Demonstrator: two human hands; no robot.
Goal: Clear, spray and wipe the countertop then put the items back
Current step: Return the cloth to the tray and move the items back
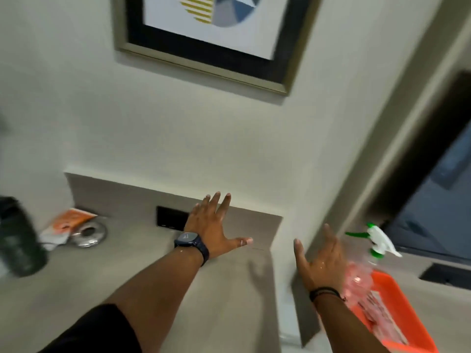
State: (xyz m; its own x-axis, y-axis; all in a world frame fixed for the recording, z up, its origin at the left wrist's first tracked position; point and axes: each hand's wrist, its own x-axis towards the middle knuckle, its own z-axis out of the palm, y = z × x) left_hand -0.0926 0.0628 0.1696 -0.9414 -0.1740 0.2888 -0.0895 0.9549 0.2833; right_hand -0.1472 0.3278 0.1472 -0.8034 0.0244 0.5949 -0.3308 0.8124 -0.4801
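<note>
Both hands open, holding nothing — left hand (211,225) over worktop (142,263) mid-frame, right hand (319,261) lower right. Spray bottle (367,261) just right of it (upright-ish, in orange tray (407,312)) — right grip nearer.

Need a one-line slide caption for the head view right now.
Both hands, left and right, open and empty above the countertop; spray bottle stands in the orange tray at right.

Two hands (267,235), one spray bottle (367,261), one orange tray (397,314), one dark bottle (17,238).
</note>
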